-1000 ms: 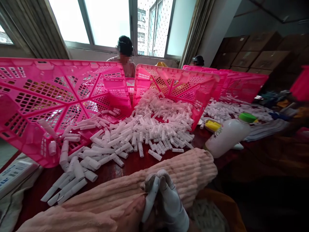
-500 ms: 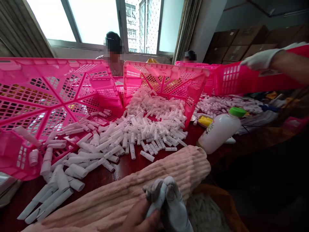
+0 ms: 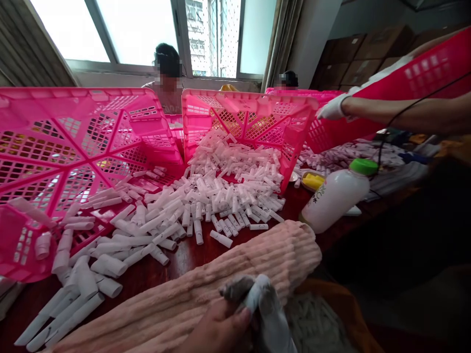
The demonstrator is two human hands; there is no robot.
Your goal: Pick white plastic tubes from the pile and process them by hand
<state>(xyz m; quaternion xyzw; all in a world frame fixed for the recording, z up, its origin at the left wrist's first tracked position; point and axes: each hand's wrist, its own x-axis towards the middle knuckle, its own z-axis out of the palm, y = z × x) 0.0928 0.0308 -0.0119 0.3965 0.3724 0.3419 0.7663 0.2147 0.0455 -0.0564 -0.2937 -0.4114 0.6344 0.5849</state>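
Note:
Low in the centre, my left hand [image 3: 219,327] shows bare skin and has its thumb and fingers closed on a small white piece [image 3: 253,295]. My right hand [image 3: 275,318], in a white glove with grey smudges, is closed against the same piece. The two hands touch, and whether the piece is a tube or glove fabric is unclear. Beneath them lies a pink ribbed cloth [image 3: 191,294]. White tubes [image 3: 147,230] lie heaped beyond the cloth, spilling from pink baskets [image 3: 250,101] tipped on their sides.
A white bottle [image 3: 334,201] with a green cap leans right of the cloth, near a dish of yellow pieces [image 3: 313,180]. At right, a person's gloved hand [image 3: 333,107] holds another pink basket [image 3: 408,83]. An orange-edged container [image 3: 355,314] of white pieces sits lower right. Two people sit opposite.
The other person's arms and the pink basket at right have moved left and nearer. My hands remain together on the white piece, slightly lower. The view has shifted a little.

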